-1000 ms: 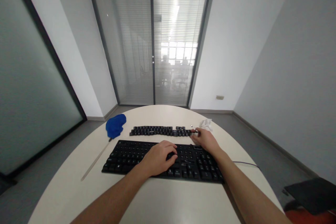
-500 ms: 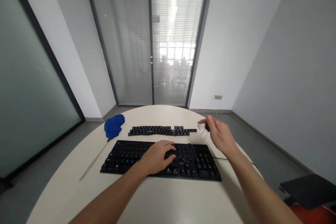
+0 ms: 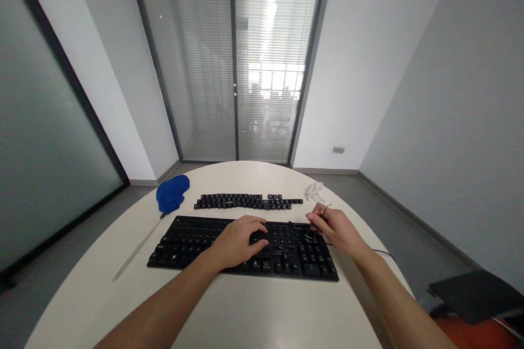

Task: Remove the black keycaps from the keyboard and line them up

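Observation:
A black keyboard (image 3: 192, 240) lies across the table, with some spots on it lacking keycaps. My left hand (image 3: 241, 240) rests palm down on its middle, fingers spread, holding nothing. Over the keyboard's upper right corner, my right hand (image 3: 329, 226) is closed on a small wire tool that looks like a keycap puller (image 3: 310, 235); its thin wire ends point down at the number pad. Most of the puller is hidden by my fingers. Behind the keyboard, loose black keycaps (image 3: 241, 202) stand in rows. A crumpled white tissue (image 3: 315, 192) lies beyond my right hand.
On the left are a blue, irregular cloth-like piece (image 3: 172, 193) and a thin pale stick (image 3: 137, 248) with a dark tip touching it. A cable (image 3: 385, 252) runs off the round table's (image 3: 262, 311) right edge. A black-and-red chair (image 3: 477, 294) stands at the lower right.
My right hand has moved from beside the white tissue down and left to the keyboard's upper right corner, carrying the keycap puller. My left hand stays on the keyboard. The view has shifted slightly.

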`<action>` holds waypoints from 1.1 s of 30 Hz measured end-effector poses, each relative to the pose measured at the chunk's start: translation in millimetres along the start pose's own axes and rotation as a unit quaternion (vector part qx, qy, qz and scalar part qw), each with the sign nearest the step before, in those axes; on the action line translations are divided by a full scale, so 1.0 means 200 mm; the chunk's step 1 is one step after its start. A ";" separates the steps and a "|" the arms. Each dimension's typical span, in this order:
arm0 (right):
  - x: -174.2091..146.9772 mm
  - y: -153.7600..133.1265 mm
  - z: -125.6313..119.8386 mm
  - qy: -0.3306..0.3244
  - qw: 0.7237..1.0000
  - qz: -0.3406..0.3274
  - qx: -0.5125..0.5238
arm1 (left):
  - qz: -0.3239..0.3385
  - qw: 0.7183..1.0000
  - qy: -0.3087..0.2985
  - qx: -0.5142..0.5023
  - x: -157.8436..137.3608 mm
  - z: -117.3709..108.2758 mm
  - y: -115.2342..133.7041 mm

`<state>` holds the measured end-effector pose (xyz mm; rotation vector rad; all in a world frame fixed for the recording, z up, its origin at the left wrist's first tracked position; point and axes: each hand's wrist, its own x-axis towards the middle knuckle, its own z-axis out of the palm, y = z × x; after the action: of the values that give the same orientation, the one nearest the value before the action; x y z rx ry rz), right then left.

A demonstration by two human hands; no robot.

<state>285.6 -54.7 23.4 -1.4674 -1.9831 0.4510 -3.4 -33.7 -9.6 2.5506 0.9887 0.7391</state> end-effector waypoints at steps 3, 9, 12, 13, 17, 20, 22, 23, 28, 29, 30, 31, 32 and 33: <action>0.00 0.01 -0.01 -0.014 1.000 -0.003 -0.002 | -0.001 1.000 -0.003 0.002 0.00 0.00 0.00; 0.00 0.00 0.00 -0.038 0.999 -0.010 -0.018 | 0.000 1.000 -0.003 0.002 -0.01 -0.01 0.00; 0.00 -0.01 0.00 -0.060 0.998 -0.020 -0.025 | 0.000 1.000 -0.002 0.001 -0.01 0.00 0.00; 0.00 -0.01 0.00 -0.068 0.997 -0.027 -0.027 | 0.000 1.000 -0.001 0.001 -0.01 0.00 0.00; -0.01 -0.02 0.01 -0.081 0.995 -0.042 -0.033 | 0.003 1.000 0.000 0.000 0.00 0.00 0.00; -0.01 -0.01 0.00 -0.075 0.996 -0.033 -0.027 | 0.004 1.000 -0.001 0.002 0.00 0.01 0.00; -0.02 0.01 -0.01 -0.077 0.997 -0.019 -0.003 | 0.003 1.000 -0.002 0.003 0.00 0.00 0.00; -0.02 0.02 -0.01 -0.077 0.997 -0.010 0.012 | 0.003 1.000 -0.001 0.004 0.00 0.00 0.00; -0.02 0.07 -0.03 -0.074 0.995 0.016 0.063 | 0.004 1.000 0.001 0.001 0.00 0.00 0.01; -0.02 0.07 -0.03 -0.085 0.994 0.021 0.063 | 0.003 1.000 0.001 0.002 0.00 0.00 0.01; -0.02 0.07 -0.03 -0.099 0.993 0.024 0.059 | 0.002 1.000 0.001 0.002 0.00 0.00 0.01; -0.02 0.07 -0.03 -0.110 0.992 0.028 0.052 | 0.001 1.000 0.000 0.003 0.00 0.00 0.01; -0.02 0.07 -0.04 -0.117 0.992 0.030 0.044 | 0.000 1.000 0.000 0.003 0.00 0.01 0.00; -0.02 0.06 -0.04 -0.119 0.992 0.032 0.038 | 0.000 1.000 -0.001 0.003 0.00 0.01 0.00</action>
<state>300.6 -55.2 20.5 -1.4895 -2.0785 0.7521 -2.5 -34.5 -10.5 2.5556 0.9922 0.7341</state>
